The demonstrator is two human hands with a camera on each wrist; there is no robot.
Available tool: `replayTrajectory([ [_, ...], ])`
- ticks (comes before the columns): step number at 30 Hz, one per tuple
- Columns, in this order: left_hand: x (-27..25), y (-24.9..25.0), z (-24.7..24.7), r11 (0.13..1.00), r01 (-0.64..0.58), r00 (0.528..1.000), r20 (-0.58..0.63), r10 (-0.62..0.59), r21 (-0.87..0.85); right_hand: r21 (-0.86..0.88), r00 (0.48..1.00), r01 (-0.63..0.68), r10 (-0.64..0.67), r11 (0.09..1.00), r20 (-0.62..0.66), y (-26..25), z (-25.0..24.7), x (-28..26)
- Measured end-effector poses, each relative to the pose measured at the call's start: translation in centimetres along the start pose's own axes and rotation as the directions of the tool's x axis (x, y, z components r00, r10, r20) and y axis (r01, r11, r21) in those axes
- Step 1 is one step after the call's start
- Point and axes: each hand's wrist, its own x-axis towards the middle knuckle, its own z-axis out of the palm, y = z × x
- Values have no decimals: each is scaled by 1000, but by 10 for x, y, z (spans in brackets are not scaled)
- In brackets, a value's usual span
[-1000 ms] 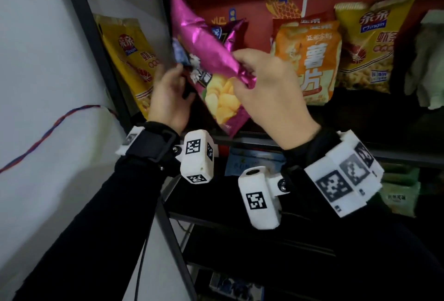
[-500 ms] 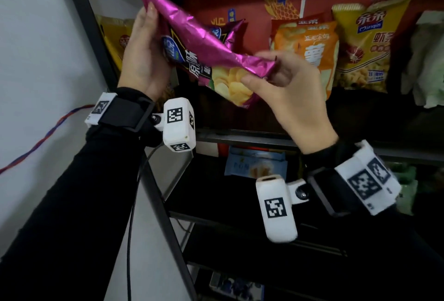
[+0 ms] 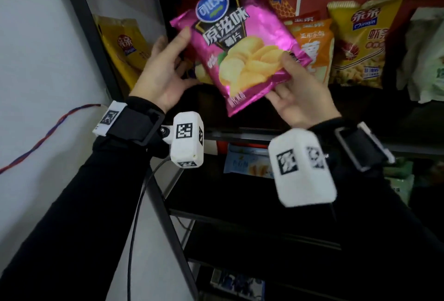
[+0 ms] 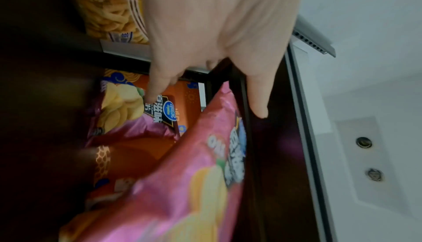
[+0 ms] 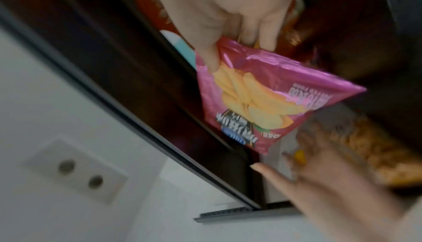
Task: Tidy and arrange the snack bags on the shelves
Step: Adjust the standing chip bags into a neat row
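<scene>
pink chip bag [image 3: 242, 43] held, yellow bags [image 3: 358, 43] behind

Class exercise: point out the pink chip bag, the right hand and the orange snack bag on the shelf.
pink chip bag [image 3: 242, 43], head view, on its printed front.
right hand [image 3: 300, 101], head view, on the palm.
orange snack bag [image 3: 316, 46], head view, on its front.

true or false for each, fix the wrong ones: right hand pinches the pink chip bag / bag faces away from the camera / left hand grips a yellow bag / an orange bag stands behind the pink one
1. The right hand pinches the pink chip bag. True.
2. The bag's front faces away from the head camera. False: its logo and chip picture face the camera.
3. The left hand grips a yellow bag. False: its fingers are straight beside the pink bag; the yellow bag stands untouched.
4. An orange bag stands behind the pink one. True.
</scene>
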Motion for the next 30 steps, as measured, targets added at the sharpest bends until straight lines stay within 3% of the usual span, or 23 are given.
replayTrajectory([
  [3, -15, 1, 8, 996, 74, 988, 130, -81, 57, 118, 961, -265, 272, 957, -55, 3, 13, 7],
  [5, -24, 0, 12, 992, 81, 973, 209, -100, 98, 199, 929, -333, 357, 922, -99, 9, 20, 10],
  [8, -32, -4, 19, 986, 52, 949, 298, -97, 156, 180, 896, -406, 429, 896, -114, 22, 24, 16],
  [11, -33, -2, 20, 980, 18, 952, 296, -77, 197, 89, 909, -378, 388, 921, -150, 34, 22, 19],
  [13, -33, 0, 17, 969, 9, 965, 253, -74, 247, 17, 947, -286, 285, 958, -146, 45, 18, 23],
  [15, -31, -5, 14, 941, -29, 989, 148, -23, 338, -117, 977, -183, 168, 976, -129, 57, 17, 23],
  [17, -26, -11, 5, 902, -99, 994, -5, 111, 420, -312, 992, -113, 92, 943, -83, 63, 15, 22],
  [19, -17, -14, -12, 877, -156, 954, -160, 252, 455, -567, 998, -55, 36, 822, -45, 62, 8, 25],
  [21, -7, -14, -28, 861, -181, 887, -299, 351, 475, -792, 996, 62, -85, 607, 13, 56, -5, 30],
  [23, 1, -19, -36, 820, -189, 824, -367, 432, 540, -908, 979, 168, -176, 384, 107, 48, -18, 35],
  [27, 8, -34, -30, 619, -122, 755, -333, 566, 776, -961, 969, 232, -117, 151, 216, 38, -35, 38],
  [30, 1, -42, -24, 377, -21, 624, -283, 728, 926, -955, 953, 296, -72, 23, 294, 33, -44, 40],
])
